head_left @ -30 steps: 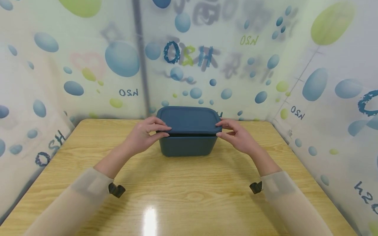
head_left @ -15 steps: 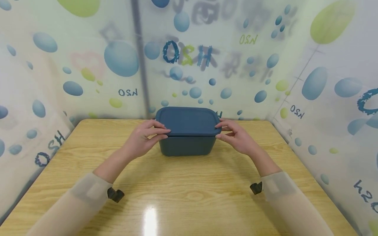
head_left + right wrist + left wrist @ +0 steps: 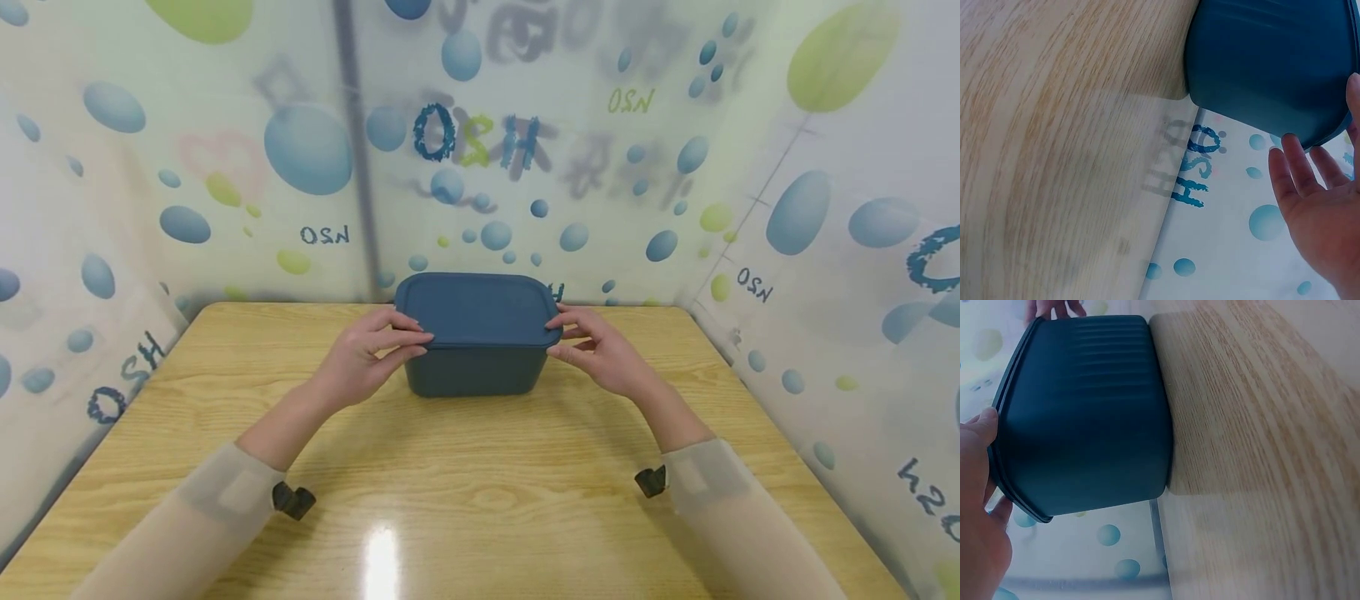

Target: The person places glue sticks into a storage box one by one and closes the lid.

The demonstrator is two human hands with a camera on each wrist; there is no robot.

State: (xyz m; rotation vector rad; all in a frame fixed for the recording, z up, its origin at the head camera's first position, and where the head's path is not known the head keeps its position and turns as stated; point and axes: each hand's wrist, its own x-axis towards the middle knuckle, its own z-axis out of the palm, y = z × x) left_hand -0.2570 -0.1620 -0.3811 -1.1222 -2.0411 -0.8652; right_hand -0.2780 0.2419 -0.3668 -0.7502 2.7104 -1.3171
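A dark blue box [image 3: 476, 372] stands at the far middle of the table, covered by its matching blue lid [image 3: 480, 308]. In the head view, the lid's front edge meets the box rim. My left hand [image 3: 367, 354] pinches the lid's left front corner, fingers on top and thumb below the edge. At the right front corner, my right hand [image 3: 603, 354] holds the lid in the same way. The ribbed side of the box [image 3: 1085, 419] fills much of the left wrist view. Inside the box nothing can be seen.
The light wood table [image 3: 487, 492] ends just behind the box. A patterned curtain [image 3: 480, 192] with blue and green ovals hangs behind it and along both sides.
The lid's front edge has come down, and the dark gap between lid and box has disappeared. Both hands stay at the lid's front corners, the left slightly lower.
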